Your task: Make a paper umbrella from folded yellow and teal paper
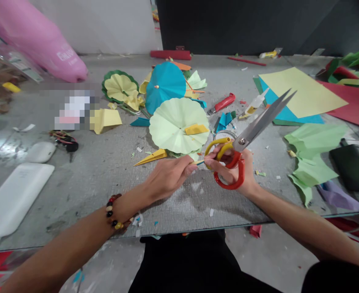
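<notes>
Between the fingertips of my two hands runs a thin, narrow paper piece [199, 162], yellowish with a blue edge. My left hand [171, 175] is closed in a pinch on one end of it. My right hand [232, 173] pinches the other end and also carries scissors [252, 122], whose red and yellow handles hang round its fingers and whose blades point up to the right. Just beyond the hands lies a pale green pleated paper disc [173, 126] with a yellow scrap [196, 129] on it. A folded yellow paper point [151, 157] rests near my left hand.
Behind the green disc is a blue pleated disc [165, 87]. A red utility knife [223, 103] and a glue bottle [254, 106] lie to the right, near stacked colored sheets [301, 91]. Crumpled green paper [315, 150] is at right; a white power bank [17, 199] at left.
</notes>
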`<state>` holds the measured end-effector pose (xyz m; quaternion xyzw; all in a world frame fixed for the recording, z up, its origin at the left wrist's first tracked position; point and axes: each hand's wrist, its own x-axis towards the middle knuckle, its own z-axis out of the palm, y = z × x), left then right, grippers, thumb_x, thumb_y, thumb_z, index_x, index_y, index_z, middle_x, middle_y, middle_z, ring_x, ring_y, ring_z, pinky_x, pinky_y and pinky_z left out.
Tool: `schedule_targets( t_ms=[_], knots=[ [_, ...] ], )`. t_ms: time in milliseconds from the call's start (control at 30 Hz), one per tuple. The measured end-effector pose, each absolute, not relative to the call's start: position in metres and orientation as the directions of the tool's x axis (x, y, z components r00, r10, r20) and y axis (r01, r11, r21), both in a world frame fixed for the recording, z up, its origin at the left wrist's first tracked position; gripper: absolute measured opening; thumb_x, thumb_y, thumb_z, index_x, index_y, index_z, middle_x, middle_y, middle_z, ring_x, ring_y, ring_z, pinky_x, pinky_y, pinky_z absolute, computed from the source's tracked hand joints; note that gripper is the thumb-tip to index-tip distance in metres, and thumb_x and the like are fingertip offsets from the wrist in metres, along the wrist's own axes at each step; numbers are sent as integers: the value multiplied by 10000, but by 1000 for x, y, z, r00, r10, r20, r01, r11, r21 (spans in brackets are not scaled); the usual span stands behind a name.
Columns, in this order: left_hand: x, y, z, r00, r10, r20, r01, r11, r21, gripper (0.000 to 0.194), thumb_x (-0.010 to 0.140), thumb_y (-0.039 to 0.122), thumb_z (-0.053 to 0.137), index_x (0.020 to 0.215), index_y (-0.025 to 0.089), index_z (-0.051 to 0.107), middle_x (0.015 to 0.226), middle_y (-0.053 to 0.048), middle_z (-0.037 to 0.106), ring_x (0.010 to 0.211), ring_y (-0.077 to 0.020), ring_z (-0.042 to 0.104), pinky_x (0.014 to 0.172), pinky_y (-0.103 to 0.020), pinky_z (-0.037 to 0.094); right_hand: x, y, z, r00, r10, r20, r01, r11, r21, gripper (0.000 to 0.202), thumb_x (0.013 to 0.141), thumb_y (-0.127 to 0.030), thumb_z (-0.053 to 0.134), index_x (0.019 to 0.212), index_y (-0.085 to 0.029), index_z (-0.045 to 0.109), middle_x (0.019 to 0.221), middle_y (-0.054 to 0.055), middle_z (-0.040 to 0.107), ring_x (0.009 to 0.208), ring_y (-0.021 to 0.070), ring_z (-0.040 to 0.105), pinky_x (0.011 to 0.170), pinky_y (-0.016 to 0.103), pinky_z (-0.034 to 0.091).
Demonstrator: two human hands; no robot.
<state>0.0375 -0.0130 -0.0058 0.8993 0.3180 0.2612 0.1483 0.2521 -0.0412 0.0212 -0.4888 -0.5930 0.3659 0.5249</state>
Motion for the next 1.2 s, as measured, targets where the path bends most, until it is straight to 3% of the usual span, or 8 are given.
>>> schedule_targets(
  t_ms=[433, 733, 900, 1067, 1200],
  knots=[
    [39, -10, -9, 673, 570, 472, 480, -821, 308, 404, 1121, 396, 292, 972, 161, 585, 727, 1, 646, 579, -119, 568, 540, -265, 330, 253, -42, 13, 44, 965, 258, 93, 254, -963, 302, 768, -390, 854, 866, -235, 614, 851, 11, 691, 757, 189, 739, 698, 349, 653],
    [40, -11, -10, 684, 617, 389, 553, -786, 276, 474, 1122, 431, 235, 953, 162, 587, 684, -6, 636, 556, -137, 564, 530, -277, 301, 253, -42, 17, 38, 964, 265, 187, 253, -949, 295, 754, -365, 853, 839, -226, 607, 793, -8, 687, 703, 158, 698, 688, 329, 624],
    [41, -11, -11, 693, 618, 372, 567, -785, 248, 494, 1120, 445, 212, 938, 172, 581, 668, -2, 631, 545, -140, 563, 515, -276, 275, 252, -44, 14, 42, 973, 226, 142, 218, -966, 358, 749, -414, 849, 841, -246, 547, 797, -12, 641, 689, 156, 639, 641, 336, 563],
    [38, -10, -8, 610, 618, 497, 590, -772, 236, 455, 1121, 434, 226, 947, 181, 562, 649, 13, 632, 518, -134, 561, 513, -267, 323, 260, -41, 11, 53, 952, 302, 250, 280, -927, 501, 687, -439, 908, 854, -265, 469, 698, -67, 489, 578, 112, 425, 528, 283, 383],
    [35, -10, -3, 498, 568, 655, 552, -790, 266, 375, 1122, 391, 266, 951, 189, 532, 672, 18, 639, 533, -121, 569, 538, -256, 382, 267, -38, 11, -108, 959, 263, 298, 283, -911, 506, 724, -446, 892, 932, -270, 466, 748, -59, 452, 623, 123, 418, 556, 277, 376]
  ],
)
